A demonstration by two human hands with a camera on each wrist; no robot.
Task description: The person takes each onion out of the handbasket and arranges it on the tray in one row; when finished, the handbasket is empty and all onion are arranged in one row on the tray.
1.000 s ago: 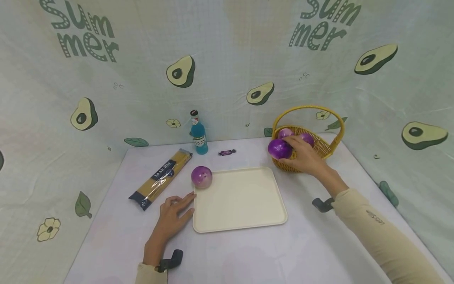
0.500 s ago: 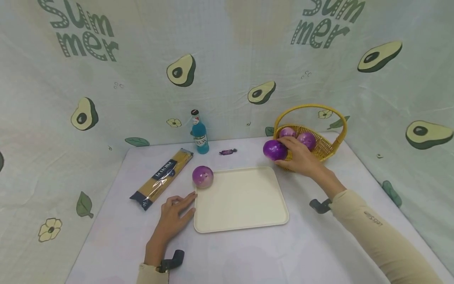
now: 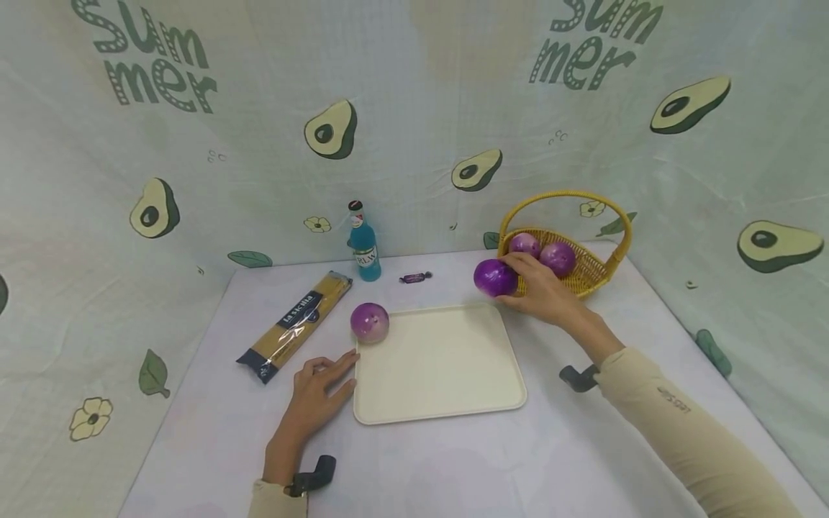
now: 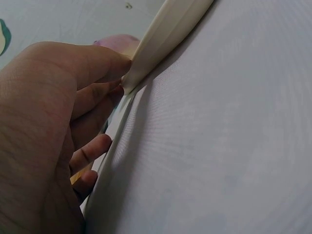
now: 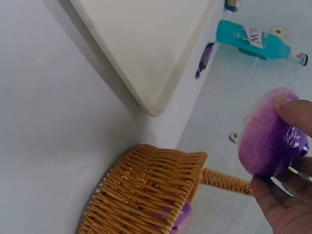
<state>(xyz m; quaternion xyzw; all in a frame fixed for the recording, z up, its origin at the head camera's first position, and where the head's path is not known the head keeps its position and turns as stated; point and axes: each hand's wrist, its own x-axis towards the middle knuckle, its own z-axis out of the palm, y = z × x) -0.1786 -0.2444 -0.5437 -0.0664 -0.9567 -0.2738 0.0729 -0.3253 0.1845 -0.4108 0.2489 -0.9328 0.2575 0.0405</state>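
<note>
Bottle [image 3: 363, 244], candy [image 3: 414, 277], pasta [image 3: 294, 324] behind tray [image 3: 440, 388]

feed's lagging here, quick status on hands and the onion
Right hand grips purple onion, lifted just outside basket. Left hand flat against tray edge. Tray bare; another onion by its far left corner.

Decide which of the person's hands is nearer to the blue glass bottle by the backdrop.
Left. The left hand rests at the cream tray's near-left corner, below the blue glass bottle; the right hand holds a purple onion beside the basket.
</note>
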